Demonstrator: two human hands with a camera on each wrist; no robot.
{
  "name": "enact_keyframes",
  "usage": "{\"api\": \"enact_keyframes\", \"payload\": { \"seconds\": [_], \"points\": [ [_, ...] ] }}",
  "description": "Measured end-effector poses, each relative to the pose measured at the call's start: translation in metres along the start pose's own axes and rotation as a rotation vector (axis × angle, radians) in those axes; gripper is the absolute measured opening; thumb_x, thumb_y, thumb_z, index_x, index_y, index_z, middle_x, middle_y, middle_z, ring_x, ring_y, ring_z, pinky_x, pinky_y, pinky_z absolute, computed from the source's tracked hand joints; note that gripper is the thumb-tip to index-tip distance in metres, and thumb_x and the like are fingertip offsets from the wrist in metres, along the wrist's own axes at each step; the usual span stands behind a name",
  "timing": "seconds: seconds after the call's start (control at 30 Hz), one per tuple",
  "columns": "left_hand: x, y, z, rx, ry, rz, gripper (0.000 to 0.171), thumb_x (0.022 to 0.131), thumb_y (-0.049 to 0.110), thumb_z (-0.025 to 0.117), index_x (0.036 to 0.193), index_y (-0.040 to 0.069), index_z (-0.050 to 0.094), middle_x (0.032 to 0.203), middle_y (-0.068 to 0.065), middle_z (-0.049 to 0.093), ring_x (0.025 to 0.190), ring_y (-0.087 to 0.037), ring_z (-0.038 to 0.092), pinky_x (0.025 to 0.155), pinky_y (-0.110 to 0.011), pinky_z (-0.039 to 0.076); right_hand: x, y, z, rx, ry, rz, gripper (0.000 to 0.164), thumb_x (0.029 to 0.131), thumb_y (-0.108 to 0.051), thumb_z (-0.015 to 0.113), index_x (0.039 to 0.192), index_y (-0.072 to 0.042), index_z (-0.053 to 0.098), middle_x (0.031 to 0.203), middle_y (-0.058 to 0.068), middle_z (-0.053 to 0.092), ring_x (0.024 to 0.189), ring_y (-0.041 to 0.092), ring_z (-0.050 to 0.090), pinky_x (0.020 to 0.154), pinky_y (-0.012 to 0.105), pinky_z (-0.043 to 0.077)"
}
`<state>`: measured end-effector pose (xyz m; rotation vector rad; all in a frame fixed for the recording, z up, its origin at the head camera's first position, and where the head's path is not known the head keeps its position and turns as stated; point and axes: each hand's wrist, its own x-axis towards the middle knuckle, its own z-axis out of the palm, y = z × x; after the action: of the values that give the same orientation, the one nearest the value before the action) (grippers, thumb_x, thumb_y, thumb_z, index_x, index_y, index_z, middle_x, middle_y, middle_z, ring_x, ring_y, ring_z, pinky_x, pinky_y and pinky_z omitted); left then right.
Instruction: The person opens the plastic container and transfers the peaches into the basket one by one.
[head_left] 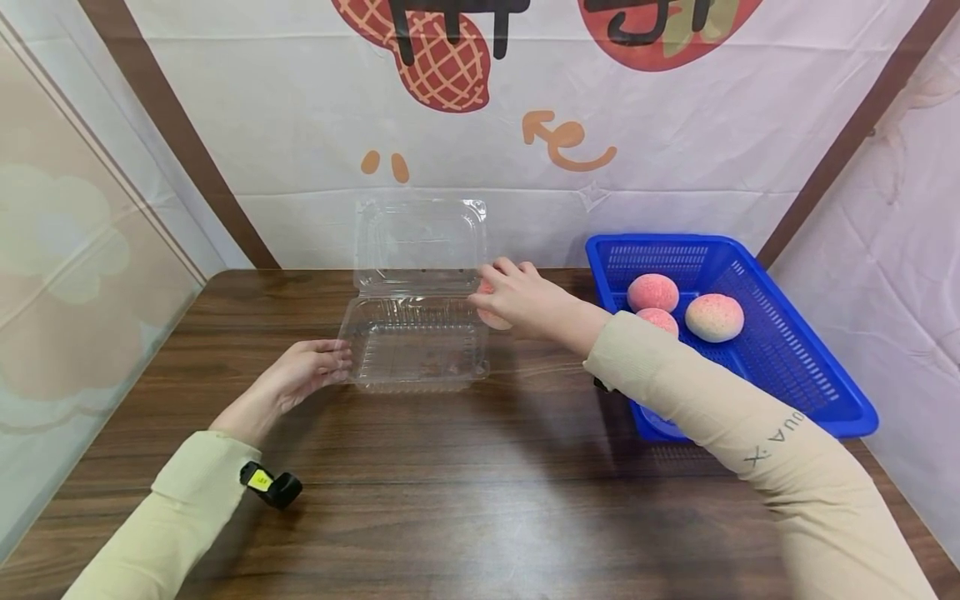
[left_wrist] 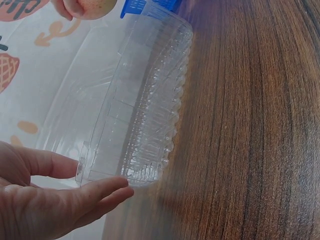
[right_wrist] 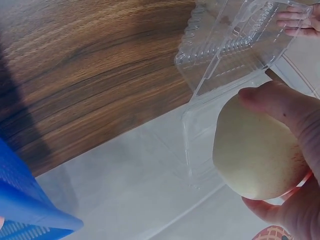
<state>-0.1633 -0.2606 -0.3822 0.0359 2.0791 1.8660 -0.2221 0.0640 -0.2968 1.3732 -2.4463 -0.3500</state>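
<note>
A clear plastic clamshell box [head_left: 416, 346] sits on the table with its lid [head_left: 420, 242] raised at the back. My left hand [head_left: 311, 371] is at the box's left end; in the left wrist view its fingers [left_wrist: 107, 190] lie nearly straight against the outer wall, the thumb near the rim. My right hand [head_left: 525, 296] grips a peach [right_wrist: 257, 145] above the box's right end. The peach is pale on the side facing the right wrist camera, with thumb and fingers around it. In the head view the hand covers much of it.
A blue plastic basket [head_left: 813, 375] stands on the right of the wooden table [head_left: 465, 483]. Inside are a pale-and-pink peach [head_left: 715, 317] and two pinker ones [head_left: 652, 293], one partly hidden by my right sleeve. A printed white cloth [head_left: 300, 108] hangs behind the table.
</note>
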Motion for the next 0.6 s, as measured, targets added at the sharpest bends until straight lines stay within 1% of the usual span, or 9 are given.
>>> {"api": "enact_keyframes", "payload": {
  "seconds": [0.07,0.1,0.13,0.3,0.4,0.47,0.6],
  "points": [
    [0.000,0.000,0.000,-0.003,-0.003,-0.002,0.054,0.091,-0.006,0.030,0.136,-0.020,0.003,0.141,-0.038,0.009,0.127,-0.039,0.021,0.084,-0.016,0.044,-0.002,0.002,0.000,-0.008,0.014,-0.002,0.026,0.089,-0.022,0.054,0.115,-0.021,0.059,0.115,0.011,0.047,0.102,0.029,0.042,0.070,0.042,0.044],
    [0.000,0.000,0.000,-0.002,-0.002,-0.002,0.054,0.091,-0.006,0.030,0.136,-0.020,0.004,0.140,-0.038,0.009,0.127,-0.038,0.022,0.084,-0.016,0.045,-0.003,0.002,0.000,-0.011,0.023,-0.003,0.025,0.090,-0.023,0.053,0.114,-0.021,0.060,0.114,0.011,0.047,0.102,0.029,0.042,0.069,0.042,0.044],
    [0.000,0.000,0.000,-0.003,-0.001,-0.001,0.054,0.091,-0.006,0.030,0.136,-0.020,0.004,0.140,-0.039,0.009,0.127,-0.038,0.022,0.084,-0.016,0.045,-0.004,0.003,0.000,-0.013,0.035,-0.003,0.024,0.092,-0.025,0.049,0.112,-0.021,0.061,0.112,0.011,0.048,0.100,0.029,0.042,0.068,0.042,0.044],
    [0.000,0.000,0.000,-0.005,0.002,0.001,0.054,0.091,-0.006,0.031,0.135,-0.021,0.004,0.140,-0.039,0.010,0.122,-0.031,0.032,0.083,-0.016,0.045,-0.010,0.009,0.000,-0.010,0.040,-0.002,0.021,0.091,-0.024,0.051,0.110,-0.021,0.061,0.107,0.010,0.048,0.096,0.029,0.043,0.067,0.041,0.044],
    [-0.001,0.000,0.000,-0.004,0.003,0.001,0.054,0.091,-0.006,0.032,0.135,-0.020,0.004,0.140,-0.039,0.011,0.120,-0.028,0.035,0.083,-0.016,0.045,-0.014,0.012,-0.001,-0.008,0.041,-0.003,0.020,0.091,-0.023,0.051,0.109,-0.020,0.060,0.107,0.011,0.048,0.097,0.029,0.043,0.068,0.041,0.044],
    [-0.001,0.000,0.000,-0.003,0.005,0.001,0.054,0.091,-0.006,0.032,0.135,-0.020,0.004,0.140,-0.039,0.011,0.121,-0.029,0.034,0.083,-0.016,0.045,-0.016,0.014,-0.002,-0.005,0.046,-0.003,0.018,0.091,-0.022,0.052,0.106,-0.018,0.060,0.107,0.011,0.049,0.097,0.030,0.043,0.068,0.041,0.044],
    [0.000,0.000,0.001,-0.003,0.002,-0.001,0.054,0.091,-0.006,0.031,0.135,-0.020,0.004,0.140,-0.039,0.010,0.126,-0.036,0.025,0.084,-0.016,0.045,-0.019,0.017,-0.003,0.006,0.057,-0.005,0.016,0.090,-0.022,0.053,0.103,-0.016,0.061,0.105,0.011,0.049,0.096,0.030,0.044,0.066,0.041,0.044]
  ]
}}
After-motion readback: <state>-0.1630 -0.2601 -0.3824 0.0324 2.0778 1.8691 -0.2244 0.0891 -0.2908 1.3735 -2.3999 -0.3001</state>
